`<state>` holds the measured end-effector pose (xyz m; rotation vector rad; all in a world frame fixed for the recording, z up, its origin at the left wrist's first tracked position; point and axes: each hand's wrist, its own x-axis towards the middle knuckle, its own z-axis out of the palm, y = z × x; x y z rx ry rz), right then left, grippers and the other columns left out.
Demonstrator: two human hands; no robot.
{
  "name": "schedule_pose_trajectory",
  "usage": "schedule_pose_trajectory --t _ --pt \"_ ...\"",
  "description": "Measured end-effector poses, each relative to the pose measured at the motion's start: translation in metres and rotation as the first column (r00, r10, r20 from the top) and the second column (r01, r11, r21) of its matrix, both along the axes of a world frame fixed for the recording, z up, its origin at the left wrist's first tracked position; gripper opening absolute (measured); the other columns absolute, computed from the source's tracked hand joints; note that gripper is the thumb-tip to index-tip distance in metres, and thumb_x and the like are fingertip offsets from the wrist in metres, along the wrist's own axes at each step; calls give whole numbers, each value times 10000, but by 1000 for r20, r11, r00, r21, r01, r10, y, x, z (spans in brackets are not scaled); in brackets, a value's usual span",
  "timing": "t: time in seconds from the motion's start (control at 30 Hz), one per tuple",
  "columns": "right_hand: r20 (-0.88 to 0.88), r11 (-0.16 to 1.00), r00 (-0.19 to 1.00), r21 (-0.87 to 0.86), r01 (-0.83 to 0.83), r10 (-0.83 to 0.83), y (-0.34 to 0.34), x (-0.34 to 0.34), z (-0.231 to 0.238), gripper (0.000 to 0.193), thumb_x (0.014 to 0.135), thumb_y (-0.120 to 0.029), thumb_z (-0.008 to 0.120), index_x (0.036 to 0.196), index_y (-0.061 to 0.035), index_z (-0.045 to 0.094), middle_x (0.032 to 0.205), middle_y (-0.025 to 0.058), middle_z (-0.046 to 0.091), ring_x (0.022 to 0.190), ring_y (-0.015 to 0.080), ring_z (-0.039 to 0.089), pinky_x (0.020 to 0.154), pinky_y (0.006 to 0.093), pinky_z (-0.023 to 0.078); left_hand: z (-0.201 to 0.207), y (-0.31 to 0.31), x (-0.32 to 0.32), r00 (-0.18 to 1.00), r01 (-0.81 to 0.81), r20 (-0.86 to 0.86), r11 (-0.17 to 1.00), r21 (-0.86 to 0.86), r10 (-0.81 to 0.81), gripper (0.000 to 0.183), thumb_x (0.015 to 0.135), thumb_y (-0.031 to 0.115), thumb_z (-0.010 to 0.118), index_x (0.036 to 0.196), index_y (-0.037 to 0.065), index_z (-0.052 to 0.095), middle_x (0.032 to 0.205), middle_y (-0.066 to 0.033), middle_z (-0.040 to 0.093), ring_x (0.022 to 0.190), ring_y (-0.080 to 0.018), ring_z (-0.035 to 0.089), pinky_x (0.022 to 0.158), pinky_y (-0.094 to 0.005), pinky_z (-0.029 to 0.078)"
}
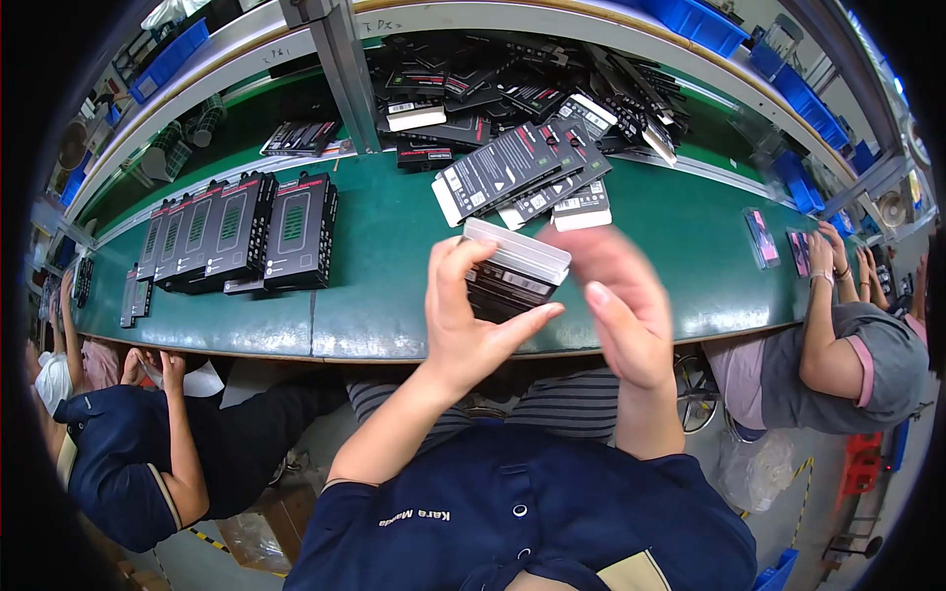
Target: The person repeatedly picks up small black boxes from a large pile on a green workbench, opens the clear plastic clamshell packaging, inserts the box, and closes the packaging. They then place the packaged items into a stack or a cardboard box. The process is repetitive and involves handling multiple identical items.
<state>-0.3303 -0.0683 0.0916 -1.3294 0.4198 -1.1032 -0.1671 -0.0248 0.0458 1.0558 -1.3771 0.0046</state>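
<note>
My left hand (478, 320) is closed around a small black carton (507, 288), with the thumb along its near side. At the carton's upper end there is a pale, translucent white edge (517, 248); I cannot tell whether it is a flap or a plastic insert. Just right of the carton is my right hand (626, 305), its thumb apart from its stretched fingers. Those fingers are smeared by motion, and nothing shows in them. Beyond my hands, flat black cartons (503, 169) with white ends lie overlapping on the green table (379, 286).
Upright black cartons (301, 231) stand in rows at the left. A large heap of black cartons (473, 94) fills the back under the shelf, beside a metal post (347, 79). Co-workers sit at both sides; phone-like packs (761, 239) lie near the one at right.
</note>
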Motion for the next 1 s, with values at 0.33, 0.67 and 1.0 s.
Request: schedule_pose_trajectory --t 0.33,0.67,1.0 --pt "128 809 942 -485 333 -311 2 51 -42 98 970 10 585 1060 28 619 1151 181 638 1058 239 649 954 324 498 22 12 -1 621 449 -657 881 -151 -428 212 1003 7 547 1158 54 409 1172 -181 620 1062 -201 614 973 -348 481" --pt "282 970 956 -197 141 -82 2 55 -44 229 948 63 604 1106 -29 465 1097 153 612 1038 196 635 920 317 517 6 11 6 747 326 -575 937 -123 -335 161 950 -47 620 1071 12 532 1141 -175 632 988 -179 620 884 -294 486" --pt "-90 330 977 -944 -21 -195 7 46 -52 256 714 -32 759 724 -78 508 1128 155 693 1067 324 675 901 464 535 20 30 63 413 677 -907 692 250 -77 763 982 133 593 1594 39 147 1547 -163 348 1393 -237 386 1110 -339 340"
